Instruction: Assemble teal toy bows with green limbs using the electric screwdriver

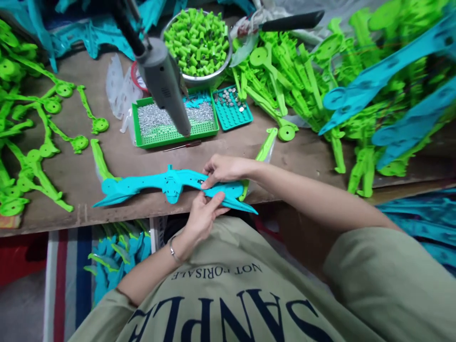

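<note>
A long blue plastic bow-shaped part (149, 184) lies along the bench's front edge, with a round hub at its middle. Green plastic arms (101, 161) show at both of its ends. From below, my left hand (204, 214) grips the right half of the blue part, thumb on top and fingers under it. My right hand (228, 170) is closed in a pinch over the same half, fingertips at a small dark and silvery spot on its surface. Whatever those fingertips hold is too small to make out.
Behind stand a green tray (153, 138) of small metal pieces, a teal tray (233, 124) of metal discs and a bowl (204, 80) of green caps. A grey power screwdriver (164, 80) hangs above. Green parts (285, 71) pile up on both sides. A thin screwdriver (183, 146) lies nearby.
</note>
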